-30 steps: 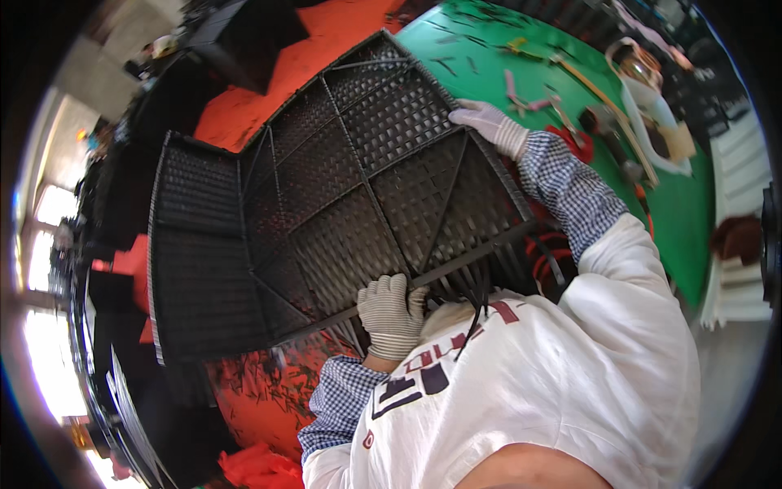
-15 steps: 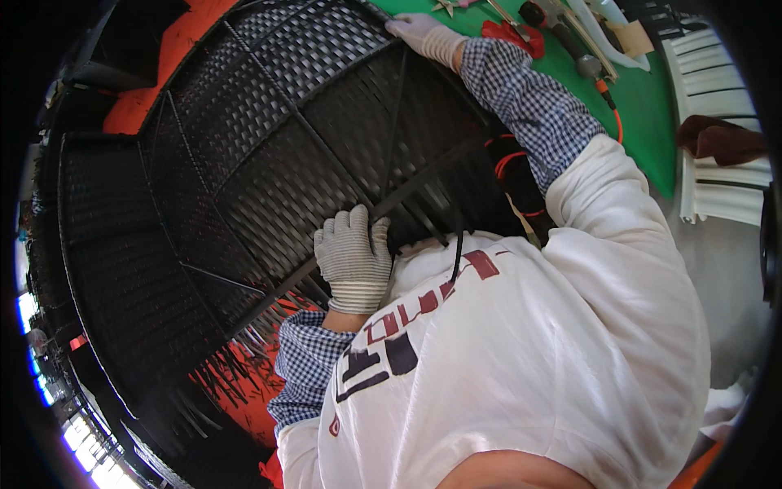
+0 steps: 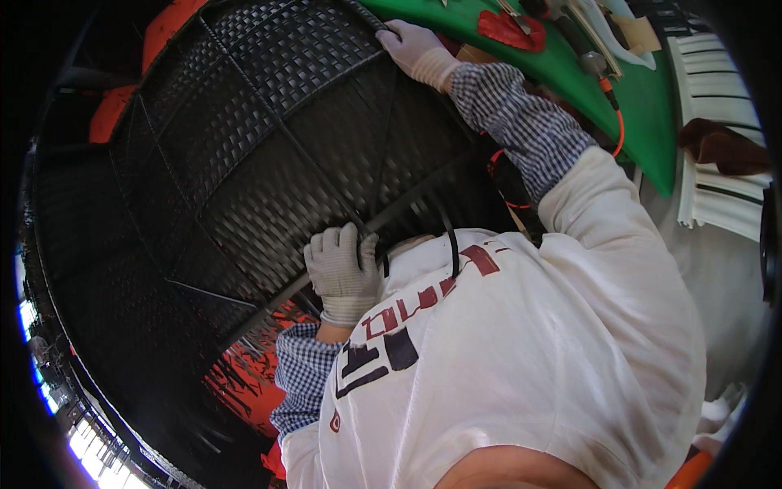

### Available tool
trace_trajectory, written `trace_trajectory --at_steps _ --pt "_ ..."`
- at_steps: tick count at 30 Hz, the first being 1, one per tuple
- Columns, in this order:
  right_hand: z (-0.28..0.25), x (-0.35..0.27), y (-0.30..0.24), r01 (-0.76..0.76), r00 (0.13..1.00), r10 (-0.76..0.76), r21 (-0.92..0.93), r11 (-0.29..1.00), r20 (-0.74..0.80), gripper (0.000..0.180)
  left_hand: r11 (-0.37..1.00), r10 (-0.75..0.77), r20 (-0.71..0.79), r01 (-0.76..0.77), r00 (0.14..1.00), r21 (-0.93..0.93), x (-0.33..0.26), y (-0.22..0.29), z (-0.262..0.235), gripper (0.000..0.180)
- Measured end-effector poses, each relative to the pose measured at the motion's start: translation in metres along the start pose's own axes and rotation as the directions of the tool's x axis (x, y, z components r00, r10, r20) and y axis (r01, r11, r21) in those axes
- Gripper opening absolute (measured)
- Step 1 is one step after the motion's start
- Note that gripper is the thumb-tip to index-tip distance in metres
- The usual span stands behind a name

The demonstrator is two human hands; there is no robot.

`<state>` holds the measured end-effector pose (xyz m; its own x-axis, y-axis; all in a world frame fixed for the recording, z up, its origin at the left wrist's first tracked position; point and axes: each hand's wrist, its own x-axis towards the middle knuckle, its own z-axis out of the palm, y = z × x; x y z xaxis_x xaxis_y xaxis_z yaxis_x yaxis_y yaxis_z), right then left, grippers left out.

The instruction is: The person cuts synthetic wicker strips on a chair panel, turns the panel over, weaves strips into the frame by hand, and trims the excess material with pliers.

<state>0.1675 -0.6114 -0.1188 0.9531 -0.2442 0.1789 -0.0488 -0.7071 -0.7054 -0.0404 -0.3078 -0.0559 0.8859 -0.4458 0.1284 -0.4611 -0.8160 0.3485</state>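
Note:
A large black woven wicker furniture frame (image 3: 285,187) fills the left and middle of the view, with thin bars crossing its weave. My left hand (image 3: 340,273), in a pale knit glove, wraps its fingers over the frame's near bar close to my body. At the far upper edge my right hand (image 3: 417,53), also gloved, grips the rim of the same frame, its fingertips partly hidden behind it. Both forearms wear checked sleeves. Loose black strands (image 3: 244,375) hang under the near bar, left of my left forearm.
On the right is a green-covered table (image 3: 643,122) bearing a power tool (image 3: 578,45) with an orange cord and a red cloth-like piece (image 3: 511,31). Beyond it stands a stack of white ribbed pieces (image 3: 721,90) with a brown cloth (image 3: 721,147) on top. Orange-red material (image 3: 252,391) lies below the frame.
The wicker frame has shifted left and turned a little, its left section swinging toward the view's left rim. Both my hands have moved slightly left and nearer with it, still holding on.

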Motion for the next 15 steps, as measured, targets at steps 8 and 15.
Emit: trace_trajectory --at_steps 8,15 --pt "-0.016 -0.020 -0.001 -0.012 0.996 0.014 0.028 1.000 -0.088 0.038 0.992 0.008 -0.100 -0.020 0.995 -0.121 0.006 0.015 -0.016 0.032" --pt "-0.027 -0.021 -0.016 -0.079 0.989 0.098 0.167 0.983 -0.111 0.038 0.903 0.266 0.028 -0.239 0.963 -0.357 0.104 0.087 0.020 0.042"
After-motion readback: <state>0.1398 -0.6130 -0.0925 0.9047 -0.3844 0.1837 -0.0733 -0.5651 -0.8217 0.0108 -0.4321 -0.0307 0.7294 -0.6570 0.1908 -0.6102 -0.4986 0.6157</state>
